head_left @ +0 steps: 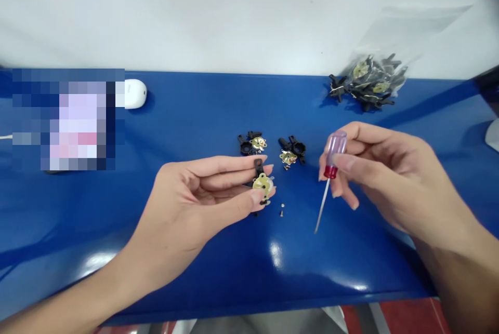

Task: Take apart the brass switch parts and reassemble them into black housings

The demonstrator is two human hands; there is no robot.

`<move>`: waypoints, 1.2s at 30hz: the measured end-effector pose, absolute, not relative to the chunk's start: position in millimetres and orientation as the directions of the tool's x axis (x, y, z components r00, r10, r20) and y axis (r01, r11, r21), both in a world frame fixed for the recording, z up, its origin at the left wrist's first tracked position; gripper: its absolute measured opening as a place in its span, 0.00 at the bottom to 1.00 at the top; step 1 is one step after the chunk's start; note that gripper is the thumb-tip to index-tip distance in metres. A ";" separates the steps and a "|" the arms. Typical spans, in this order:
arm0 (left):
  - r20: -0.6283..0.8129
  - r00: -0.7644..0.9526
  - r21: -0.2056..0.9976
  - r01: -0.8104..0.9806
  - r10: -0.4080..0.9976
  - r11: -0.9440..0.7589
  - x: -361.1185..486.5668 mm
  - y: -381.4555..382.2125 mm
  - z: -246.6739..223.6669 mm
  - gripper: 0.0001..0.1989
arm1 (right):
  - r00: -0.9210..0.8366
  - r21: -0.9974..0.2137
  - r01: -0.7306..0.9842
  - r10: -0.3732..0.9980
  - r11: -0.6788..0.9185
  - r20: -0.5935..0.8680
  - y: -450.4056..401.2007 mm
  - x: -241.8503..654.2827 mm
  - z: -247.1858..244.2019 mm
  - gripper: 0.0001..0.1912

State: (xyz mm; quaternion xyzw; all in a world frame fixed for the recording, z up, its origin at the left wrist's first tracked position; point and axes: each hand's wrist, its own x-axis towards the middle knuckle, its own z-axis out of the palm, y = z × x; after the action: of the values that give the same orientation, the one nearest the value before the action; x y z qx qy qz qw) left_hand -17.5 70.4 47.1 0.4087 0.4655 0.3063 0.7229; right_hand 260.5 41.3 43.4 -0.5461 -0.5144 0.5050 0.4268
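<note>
Between the thumb and fingers of my left hand is a black plastic part with a gold metal plate on its face. My right hand pinches a small screwdriver by its clear purple and red handle, with the shaft pointing down and slightly left. Two tiny screws lie on the blue table between my hands. Beyond my left fingertips sits a group of black parts with a gold plate. Another such group rests to its right, a small screw near it.
A clear plastic bag of black and gold parts lies at the back right, loose black parts beside it. At the left are a white rounded object and a pixelated device. A white wall rises behind the table.
</note>
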 end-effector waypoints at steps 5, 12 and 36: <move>-0.417 0.377 0.881 -0.057 0.827 0.470 -15.4 71.9 46.5 0.16 | -0.001 -0.992 0.123 0.999 -0.038 -0.039 32.7 242.5 43.7 0.08; -0.415 0.369 0.881 -0.066 0.832 0.468 -14.2 72.6 46.1 0.19 | -0.021 -0.974 0.214 0.997 0.071 0.068 25.9 236.7 40.1 0.04; -0.513 0.533 0.747 -0.109 0.673 0.656 -11.4 64.5 45.4 0.16 | 0.078 -0.980 -0.064 0.980 0.186 0.181 22.8 233.8 44.8 0.06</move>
State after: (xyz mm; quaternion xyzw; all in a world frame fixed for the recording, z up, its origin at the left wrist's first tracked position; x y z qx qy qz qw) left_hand -11.4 64.5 45.4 0.3371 0.4186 0.2418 0.8079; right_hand 233.8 22.8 44.8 -0.4514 -0.5074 0.4510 0.5792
